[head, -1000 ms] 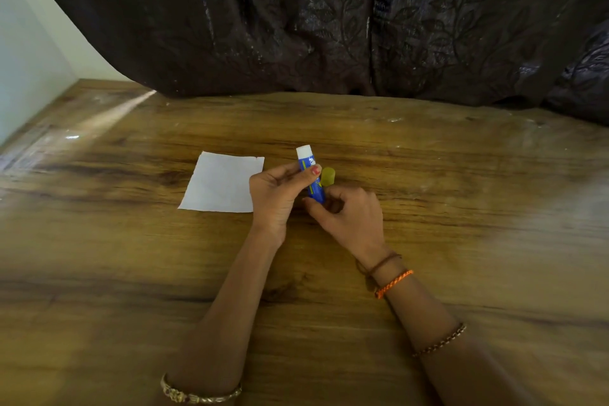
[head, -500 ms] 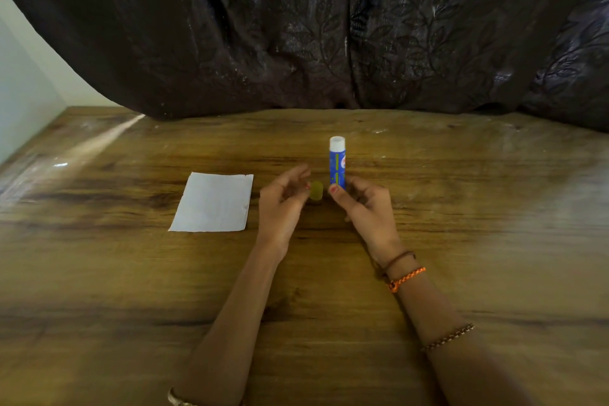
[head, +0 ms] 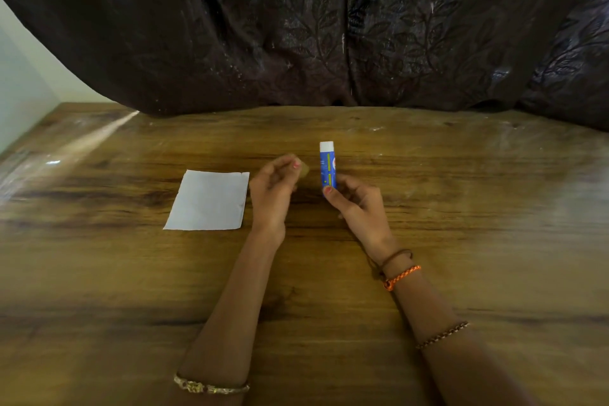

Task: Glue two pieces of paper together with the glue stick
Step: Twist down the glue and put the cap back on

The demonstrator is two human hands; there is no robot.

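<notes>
The table (head: 461, 273) carries one visible white paper sheet (head: 209, 199), lying flat and well to the left of both hands, and it has not moved over the last second; whether a second piece lies under it cannot be told from here. What has changed is in the hands. A second ago they were pressed together around the glue stick (head: 327, 166), the left hand (head: 272, 189) gripping the blue barrel and the right hand (head: 357, 208) at its base beside the yellow-green cap (head: 304, 169). Now they have drawn apart, with a clear gap of bare wood between them. The stick has passed to the right hand, which clamps its lower end between thumb and fingers and holds it upright, white end up, above the table. The cap has gone to the left hand, pinched at the fingertips and blurred, so its exact seating there is hard to read. My reading is that the stick is now uncapped and ready for spreading, while no glue has yet reached the paper. The left forearm runs up from the near edge with the wrist bent slightly inward and the fingers loosely curled; the right forearm angles in from the right, palm turned toward the left.
</notes>
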